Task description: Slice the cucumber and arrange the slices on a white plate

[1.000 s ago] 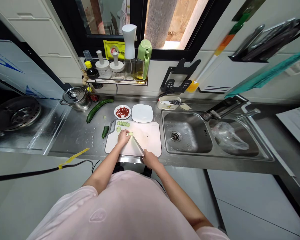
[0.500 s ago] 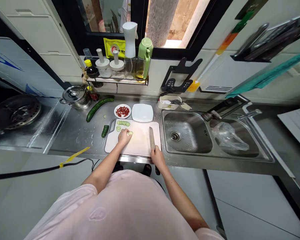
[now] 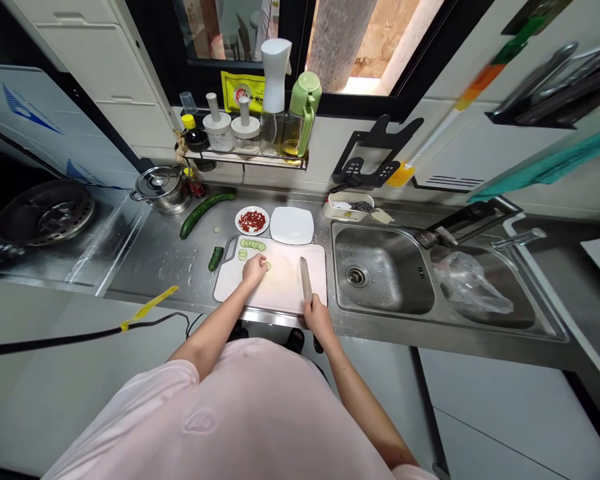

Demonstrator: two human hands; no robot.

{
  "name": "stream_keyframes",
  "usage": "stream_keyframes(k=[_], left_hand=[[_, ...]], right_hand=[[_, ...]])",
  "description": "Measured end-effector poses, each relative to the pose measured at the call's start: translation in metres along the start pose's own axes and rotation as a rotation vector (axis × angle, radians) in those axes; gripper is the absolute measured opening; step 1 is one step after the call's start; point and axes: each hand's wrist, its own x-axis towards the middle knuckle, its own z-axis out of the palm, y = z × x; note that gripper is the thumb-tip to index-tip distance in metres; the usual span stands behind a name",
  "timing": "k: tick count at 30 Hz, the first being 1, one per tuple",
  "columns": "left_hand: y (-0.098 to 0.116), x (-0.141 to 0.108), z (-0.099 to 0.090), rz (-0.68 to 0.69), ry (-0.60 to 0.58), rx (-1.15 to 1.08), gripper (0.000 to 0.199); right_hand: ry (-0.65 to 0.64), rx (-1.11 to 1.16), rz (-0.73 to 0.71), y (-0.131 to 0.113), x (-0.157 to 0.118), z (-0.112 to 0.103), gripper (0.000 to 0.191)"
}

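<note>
My left hand (image 3: 253,272) is closed on a pale green cucumber slice (image 3: 267,266) over the middle of the white cutting board (image 3: 285,290). Several cucumber slices (image 3: 253,245) lie in a row near the board's upper left corner, with more just below them. At the board's right side, my right hand (image 3: 317,315) grips a knife (image 3: 306,280), its blade pointing away from me. A cut cucumber piece (image 3: 216,259) rests on the counter left of the board. Behind the board are a plate of chopped red pieces (image 3: 252,221) and a white plate (image 3: 292,225).
A long cucumber (image 3: 205,213) and a steel pot (image 3: 161,190) are at the back left. The sink (image 3: 385,270) lies right of the board, with a plastic bag (image 3: 473,283) in its second basin. Bottles stand on a rack (image 3: 247,159) behind.
The view has shifted, so the counter things appear slightly farther right. My left hand still holds the slice, now turned more edge-on. My right hand keeps the knife in about the same place.
</note>
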Motion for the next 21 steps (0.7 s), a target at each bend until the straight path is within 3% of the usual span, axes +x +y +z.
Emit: stream_keyframes(k=[10, 21], left_hand=[[-0.016, -0.011, -0.006, -0.063, -0.008, -0.052, 0.014], [-0.053, 0.008, -0.030, -0.173, 0.221, -0.139, 0.017]], right_hand=[[0.004, 0.024, -0.011, 0.003, 0.004, 0.006, 0.028], [0.008, -0.002, -0.025, 0.005, 0.004, 0.008, 0.027]])
